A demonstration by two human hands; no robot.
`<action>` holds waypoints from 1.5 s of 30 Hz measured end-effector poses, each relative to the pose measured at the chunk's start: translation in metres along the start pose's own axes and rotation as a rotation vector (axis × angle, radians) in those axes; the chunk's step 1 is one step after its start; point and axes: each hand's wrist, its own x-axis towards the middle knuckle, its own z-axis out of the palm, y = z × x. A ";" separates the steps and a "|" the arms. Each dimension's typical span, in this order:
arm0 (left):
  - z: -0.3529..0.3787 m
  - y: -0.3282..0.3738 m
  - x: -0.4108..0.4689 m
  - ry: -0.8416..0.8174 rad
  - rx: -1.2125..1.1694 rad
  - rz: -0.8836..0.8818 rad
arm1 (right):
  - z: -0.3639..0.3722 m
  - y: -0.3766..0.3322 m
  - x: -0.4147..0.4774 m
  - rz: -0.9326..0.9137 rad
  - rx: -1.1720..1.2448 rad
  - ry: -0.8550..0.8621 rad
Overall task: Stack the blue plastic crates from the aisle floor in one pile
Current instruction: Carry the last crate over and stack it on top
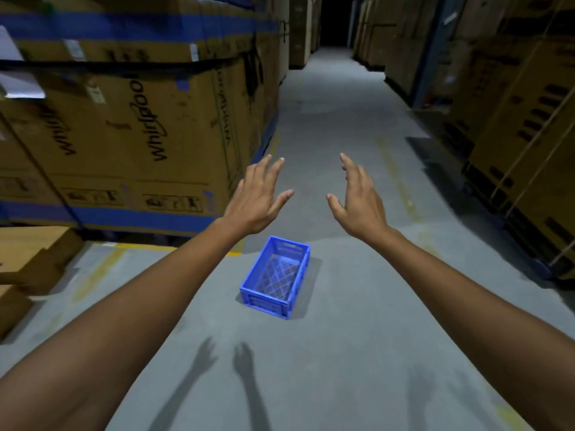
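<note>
One blue plastic crate (275, 276) sits upright on the grey aisle floor, empty, with a lattice bottom. Both arms are stretched out in front of me. My left hand (258, 199) is raised above and beyond the crate's left side, palm turned inward, fingers spread, holding nothing. My right hand (357, 200) mirrors it on the right, fingers apart and empty. Neither hand touches the crate. No other blue crate is in view.
Tall stacks of large cardboard appliance boxes (130, 119) line the left of the aisle, more boxes (513, 119) line the right. Smaller cartons (28, 262) sit at the near left. The grey concrete floor (336, 113) runs ahead into a dark far end.
</note>
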 end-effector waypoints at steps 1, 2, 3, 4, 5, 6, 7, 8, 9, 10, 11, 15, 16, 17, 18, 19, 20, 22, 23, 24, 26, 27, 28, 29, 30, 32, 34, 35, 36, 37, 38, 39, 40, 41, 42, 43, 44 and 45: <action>-0.004 -0.020 -0.007 -0.016 -0.003 -0.009 | 0.016 -0.017 0.004 0.020 0.003 0.000; -0.007 -0.040 -0.014 -0.029 -0.003 -0.016 | 0.034 -0.033 0.007 0.035 0.008 -0.004; -0.010 -0.061 -0.021 -0.038 0.002 -0.022 | 0.051 -0.050 0.009 0.041 0.011 -0.016; -0.011 -0.080 -0.027 -0.046 0.004 -0.036 | 0.068 -0.066 0.011 0.043 0.013 -0.037; -0.012 -0.097 -0.031 -0.059 0.002 -0.057 | 0.084 -0.080 0.012 0.045 0.013 -0.060; -0.012 -0.113 -0.033 -0.076 0.000 -0.073 | 0.097 -0.092 0.013 0.052 0.012 -0.077; -0.011 -0.126 -0.033 -0.093 0.002 -0.077 | 0.109 -0.101 0.014 0.058 0.008 -0.088; -0.008 -0.139 -0.031 -0.108 0.008 -0.074 | 0.119 -0.107 0.016 0.061 0.002 -0.095; -0.005 -0.150 -0.028 -0.122 0.013 -0.070 | 0.128 -0.110 0.018 0.066 -0.005 -0.101; 0.000 -0.161 -0.023 -0.135 0.013 -0.071 | 0.136 -0.111 0.022 0.075 -0.011 -0.104; 0.006 -0.171 -0.018 -0.146 0.006 -0.077 | 0.144 -0.110 0.026 0.088 -0.016 -0.106; 0.046 -0.203 0.003 -0.213 -0.018 -0.087 | 0.177 -0.087 0.041 0.149 -0.035 -0.119; 0.059 -0.209 0.010 -0.231 -0.019 -0.085 | 0.187 -0.078 0.046 0.164 -0.038 -0.128; 0.072 -0.216 0.017 -0.249 -0.021 -0.091 | 0.199 -0.069 0.050 0.176 -0.042 -0.138; 0.084 -0.222 0.024 -0.263 -0.025 -0.100 | 0.211 -0.059 0.055 0.185 -0.043 -0.147; 0.097 -0.228 0.030 -0.274 -0.026 -0.107 | 0.225 -0.049 0.061 0.198 -0.041 -0.159; 0.110 -0.235 0.036 -0.288 -0.025 -0.111 | 0.240 -0.038 0.067 0.214 -0.034 -0.173; 0.141 -0.252 0.047 -0.312 -0.016 -0.101 | 0.273 -0.016 0.078 0.240 -0.018 -0.198; 0.159 -0.261 0.053 -0.320 -0.013 -0.090 | 0.292 -0.004 0.082 0.245 -0.018 -0.212; 0.179 -0.271 0.057 -0.332 -0.011 -0.083 | 0.312 0.009 0.084 0.252 -0.020 -0.227; 0.223 -0.291 0.062 -0.353 -0.008 -0.076 | 0.357 0.035 0.085 0.266 -0.028 -0.257; 0.249 -0.303 0.061 -0.362 -0.014 -0.076 | 0.382 0.048 0.083 0.277 -0.032 -0.273; 0.277 -0.315 0.061 -0.375 -0.020 -0.073 | 0.408 0.062 0.080 0.291 -0.037 -0.287; 0.308 -0.327 0.059 -0.389 -0.026 -0.067 | 0.435 0.076 0.075 0.304 -0.041 -0.301; 0.340 -0.340 0.056 -0.399 -0.032 -0.063 | 0.464 0.090 0.069 0.311 -0.046 -0.316; 0.406 -0.366 0.045 -0.416 -0.048 -0.054 | 0.524 0.120 0.052 0.313 -0.064 -0.351; 0.474 -0.393 0.030 -0.430 -0.050 -0.048 | 0.585 0.149 0.032 0.301 -0.092 -0.376; 0.509 -0.406 0.020 -0.437 -0.050 -0.045 | 0.614 0.163 0.021 0.302 -0.106 -0.390; 0.541 -0.418 0.011 -0.442 -0.051 -0.036 | 0.643 0.178 0.010 0.307 -0.116 -0.398; 0.573 -0.429 0.000 -0.446 -0.052 -0.024 | 0.670 0.191 -0.002 0.310 -0.123 -0.406; 0.604 -0.440 -0.010 -0.453 -0.054 -0.014 | 0.696 0.204 -0.014 0.308 -0.130 -0.414; 0.633 -0.451 -0.020 -0.458 -0.057 -0.003 | 0.722 0.218 -0.027 0.302 -0.139 -0.419; 0.660 -0.460 -0.030 -0.458 -0.060 0.001 | 0.747 0.231 -0.039 0.296 -0.150 -0.427; 0.686 -0.469 -0.039 -0.452 -0.064 0.005 | 0.770 0.243 -0.049 0.289 -0.160 -0.434; 0.711 -0.476 -0.047 -0.442 -0.076 0.001 | 0.793 0.253 -0.059 0.282 -0.168 -0.441; 0.736 -0.483 -0.055 -0.428 -0.090 -0.009 | 0.815 0.263 -0.069 0.275 -0.173 -0.450; 0.759 -0.489 -0.063 -0.414 -0.096 -0.027 | 0.836 0.271 -0.077 0.265 -0.177 -0.453; 0.784 -0.496 -0.072 -0.402 -0.097 -0.037 | 0.858 0.279 -0.085 0.248 -0.173 -0.455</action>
